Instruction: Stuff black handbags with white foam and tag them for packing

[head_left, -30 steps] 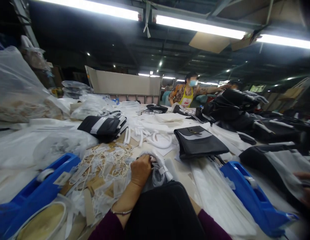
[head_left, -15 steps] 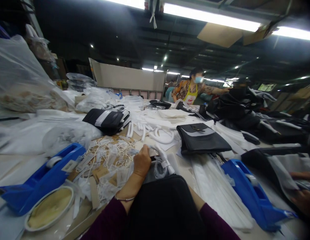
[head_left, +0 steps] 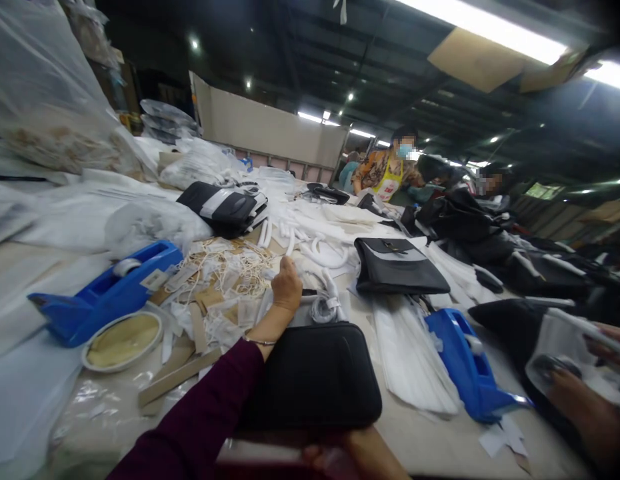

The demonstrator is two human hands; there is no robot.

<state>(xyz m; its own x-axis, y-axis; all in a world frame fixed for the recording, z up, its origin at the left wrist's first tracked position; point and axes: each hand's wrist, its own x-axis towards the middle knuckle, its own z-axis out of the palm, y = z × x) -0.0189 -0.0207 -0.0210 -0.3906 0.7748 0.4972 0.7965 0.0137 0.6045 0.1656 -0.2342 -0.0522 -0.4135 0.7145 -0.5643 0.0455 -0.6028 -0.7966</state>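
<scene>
A black bag (head_left: 315,380) with rounded corners lies in front of me, its broad side facing up. My left hand (head_left: 287,287) is closed on the bag's far edge, where a grey inner side shows. Beside that hand, inside or behind the far edge, is a white wrapped handle with a clear plastic coil (head_left: 326,308). My right hand (head_left: 360,455) is low at the bag's near edge, partly under it; its fingers are dim and blurred. To the left of the bag lies a heap of tags with cream strings (head_left: 235,270).
Blue tape dispensers stand left (head_left: 113,290) and right (head_left: 470,367). A round tub (head_left: 123,341) sits near the left one. A folded black bag (head_left: 400,265) lies on white sheets (head_left: 415,360). At right, another person's hands (head_left: 575,393) handle plastic-wrapped pieces. A masked co-worker (head_left: 387,170) stands across the table.
The black bag has tipped down from a raised position to lie flatter. My right hand has come into view at its near edge. My left hand stays closed at the far edge. The view has tilted.
</scene>
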